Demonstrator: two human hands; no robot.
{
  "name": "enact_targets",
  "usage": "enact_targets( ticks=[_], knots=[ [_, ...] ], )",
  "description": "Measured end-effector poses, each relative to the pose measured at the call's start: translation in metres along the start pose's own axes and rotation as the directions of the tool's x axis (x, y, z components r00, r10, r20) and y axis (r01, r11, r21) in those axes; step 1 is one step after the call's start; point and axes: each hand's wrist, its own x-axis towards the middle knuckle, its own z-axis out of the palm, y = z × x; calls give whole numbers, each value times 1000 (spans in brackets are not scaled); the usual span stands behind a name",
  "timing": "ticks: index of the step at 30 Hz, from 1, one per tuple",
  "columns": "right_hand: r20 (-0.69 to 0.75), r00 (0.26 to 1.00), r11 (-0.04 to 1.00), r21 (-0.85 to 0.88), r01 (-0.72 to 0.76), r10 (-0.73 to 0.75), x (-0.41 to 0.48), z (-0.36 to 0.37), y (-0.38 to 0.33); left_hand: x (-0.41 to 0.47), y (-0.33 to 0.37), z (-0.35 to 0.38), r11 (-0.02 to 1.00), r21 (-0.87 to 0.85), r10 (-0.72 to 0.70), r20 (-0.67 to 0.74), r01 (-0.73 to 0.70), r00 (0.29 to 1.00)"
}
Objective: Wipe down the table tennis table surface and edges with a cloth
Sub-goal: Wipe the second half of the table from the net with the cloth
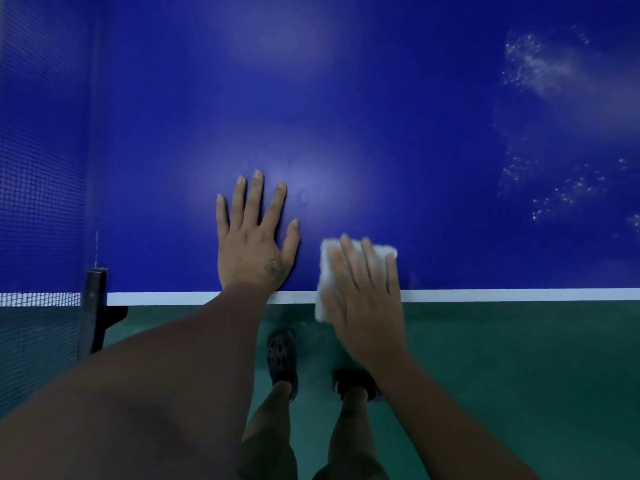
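Although only the head view is on hand, it shows the work plainly enough. The table tennis table [381,116] fills the upper frame, and its white edge line [519,294] runs from 9 to 3 o'clock just below centre.

The left hand [254,244] lies flat on the blue surface just above centre-bottom, fingers straight and spread, holding nothing. It appears to serve as a brace. The right hand [363,289], at its 3 o'clock and just beside it, presses down with straight fingers on a folded white cloth [325,271]. The cloth straddles the near edge: its upper part is on the blue surface and its lower corner hangs past the white line over the green floor [519,375]. The hand is slightly blurred.

The net [41,168] and its black post [95,306] stand at 9 o'clock. Dark shoes [282,358] show at 6 o'clock.

Assessment of progress: the surface around the hands, and from 10 to 12 o'clock, looks even and free of marks. Speckled whitish patches, either droplets or residue, sit at 2 o'clock [540,67] and 3 o'clock [568,195], well apart from the cloth. These appear unwiped. The near edge is the part in hand. The edge toward 3 o'clock and the right-hand patches look outstanding. The far side is out of view.
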Motion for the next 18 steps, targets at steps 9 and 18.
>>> enact_targets(
  ticks=[9, 18],
  knots=[
    [-7, 925, 925, 15, -380, 380, 93, -31, 49, -1, -1, -3, 1000, -12, -1, 40, 2, 999],
    [-19, 993, 991, -67, -116, 115, 46, -6, -34, 1, 1, -8, 998, -54, -12, 71, 16, 997]
  ],
)
